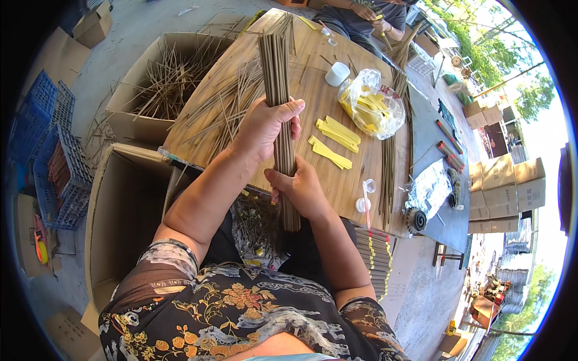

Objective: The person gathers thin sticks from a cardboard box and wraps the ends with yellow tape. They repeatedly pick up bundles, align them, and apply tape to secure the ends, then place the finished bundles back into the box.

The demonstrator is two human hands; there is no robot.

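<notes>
A thick bundle of thin brown incense sticks (274,69) stands nearly upright in front of me, its lower end over my lap. My left hand (262,127) is closed round its upper half, thumb across the front. Lower down, my right hand (302,188) grips the same bundle, its thumb pointing left. Just right of the bundle, two stacks of yellow paper strips (338,133) lie on the wooden table (313,72). Loose sticks (226,99) are scattered over the table's left side.
A plastic bag of yellow strips (372,105) and a white cup (337,74) stand on the table's right. Boxes flank the left, one holding sticks (171,78), one open near me (129,198). Yellow-banded bundles (373,256) lie below right. A co-worker's hands (373,18) work across the table.
</notes>
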